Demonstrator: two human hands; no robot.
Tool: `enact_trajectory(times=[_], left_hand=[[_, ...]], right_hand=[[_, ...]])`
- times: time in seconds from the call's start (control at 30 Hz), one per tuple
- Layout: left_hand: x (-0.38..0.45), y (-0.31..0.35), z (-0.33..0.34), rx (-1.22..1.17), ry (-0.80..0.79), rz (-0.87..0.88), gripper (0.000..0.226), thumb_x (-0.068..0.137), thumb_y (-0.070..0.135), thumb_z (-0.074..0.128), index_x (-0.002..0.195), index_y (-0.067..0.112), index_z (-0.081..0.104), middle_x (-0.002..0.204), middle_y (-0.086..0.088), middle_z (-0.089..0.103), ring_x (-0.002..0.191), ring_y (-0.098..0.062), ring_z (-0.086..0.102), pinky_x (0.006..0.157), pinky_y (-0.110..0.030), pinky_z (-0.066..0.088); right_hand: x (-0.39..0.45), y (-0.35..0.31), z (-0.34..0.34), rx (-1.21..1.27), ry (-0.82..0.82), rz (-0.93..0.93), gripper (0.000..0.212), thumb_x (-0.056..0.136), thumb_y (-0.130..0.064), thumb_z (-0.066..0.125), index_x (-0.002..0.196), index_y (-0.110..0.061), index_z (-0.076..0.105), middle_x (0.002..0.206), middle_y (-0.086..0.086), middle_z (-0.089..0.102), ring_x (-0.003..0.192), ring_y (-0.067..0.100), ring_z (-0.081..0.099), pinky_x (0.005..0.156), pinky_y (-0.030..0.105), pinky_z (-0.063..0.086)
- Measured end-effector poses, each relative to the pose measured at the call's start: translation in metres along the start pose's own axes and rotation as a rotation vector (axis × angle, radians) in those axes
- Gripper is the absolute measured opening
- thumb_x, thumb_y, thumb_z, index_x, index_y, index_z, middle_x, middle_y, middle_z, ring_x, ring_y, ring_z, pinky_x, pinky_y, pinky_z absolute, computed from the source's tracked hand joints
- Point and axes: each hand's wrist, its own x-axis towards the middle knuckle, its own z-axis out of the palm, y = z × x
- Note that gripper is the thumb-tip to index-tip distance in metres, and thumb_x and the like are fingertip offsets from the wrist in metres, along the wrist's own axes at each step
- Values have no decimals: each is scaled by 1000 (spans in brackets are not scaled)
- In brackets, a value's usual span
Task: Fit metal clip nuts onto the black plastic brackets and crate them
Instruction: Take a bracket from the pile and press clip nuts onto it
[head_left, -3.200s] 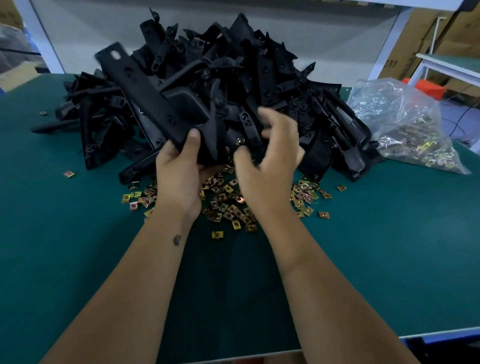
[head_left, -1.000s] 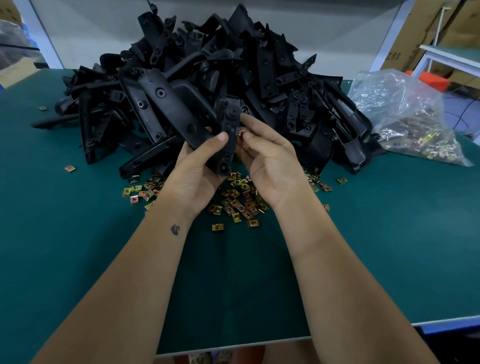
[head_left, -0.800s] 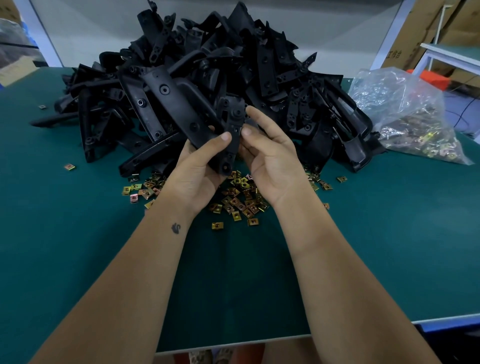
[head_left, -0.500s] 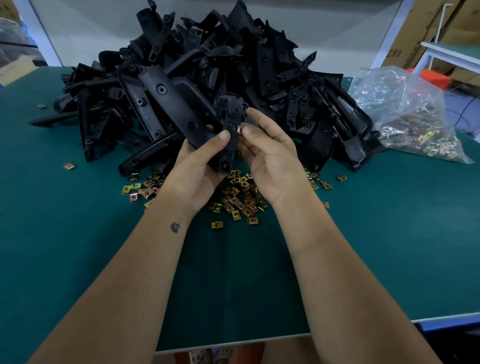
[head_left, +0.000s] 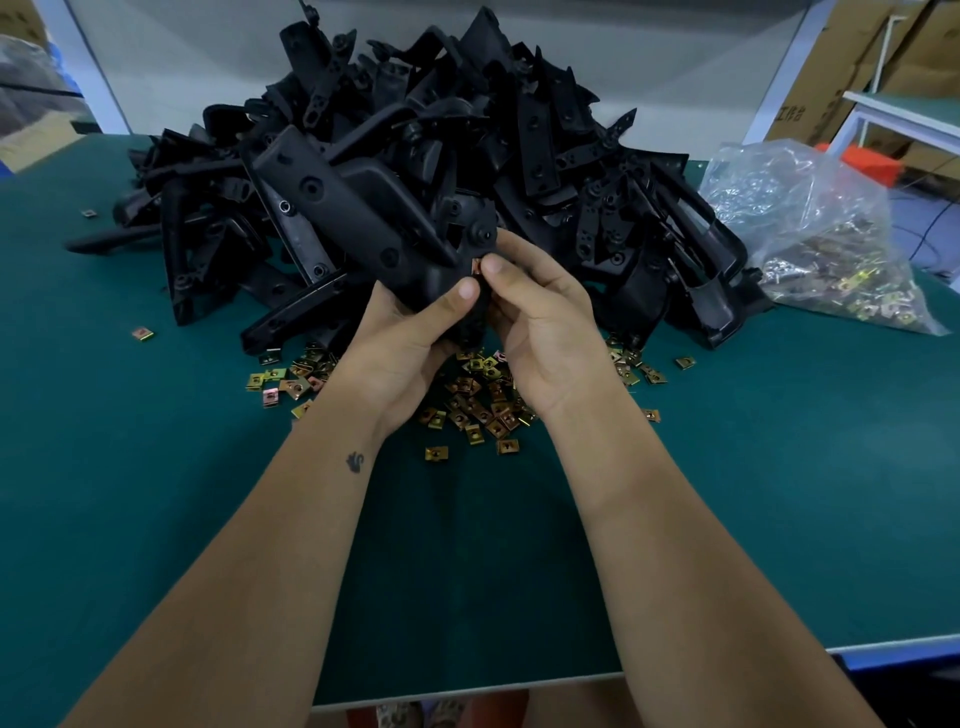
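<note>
My forearms cover the near bench (head_left: 156, 519). Past them, loose clip nuts (head_left: 470, 410), small brass-coloured squares, lie partly hidden under my wrists. My left hand (head_left: 402, 343) grips a black bracket (head_left: 363, 218), matte plastic with round holes, its lower end concealed in my palm. My right hand (head_left: 540, 317) pinches one clip nut (head_left: 475, 266) against the bracket edge; I see only a copper sliver. Behind, the bracket pile (head_left: 519, 130) tangles indistinctly. Far right, a clear bag (head_left: 810, 228) blurs its contents.
</note>
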Motion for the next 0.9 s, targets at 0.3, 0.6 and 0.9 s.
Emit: enact_trajectory(times=[0.3,0.6,0.9], left_hand=[[5,6,-6,-185,66,-55,61,78,15,71,136,6,52,122,-9,70,114,-23,67,95,-38,56],[5,15,-26,-395,152,-63,23,84,26,69,104,17,64,98,0,69,80,-13,66,67,-25,54],[3,15,-22,-431,141,-53,35,76,18,72,106,14,54,100,0,59,69,-10,61,59,-19,51]], right_hand=[[1,0,0,-385,-53,-67,14,94,-14,62,101,-19,73,102,3,74,98,17,69,81,28,56],[-1,19,-5,-1625,-237,-118,52,75,-58,71,119,-29,68,117,1,58,116,21,44,94,34,40],[0,19,-5,-1726,-230,-284,18,90,-28,63,104,-31,75,111,-1,67,111,26,49,91,35,36]])
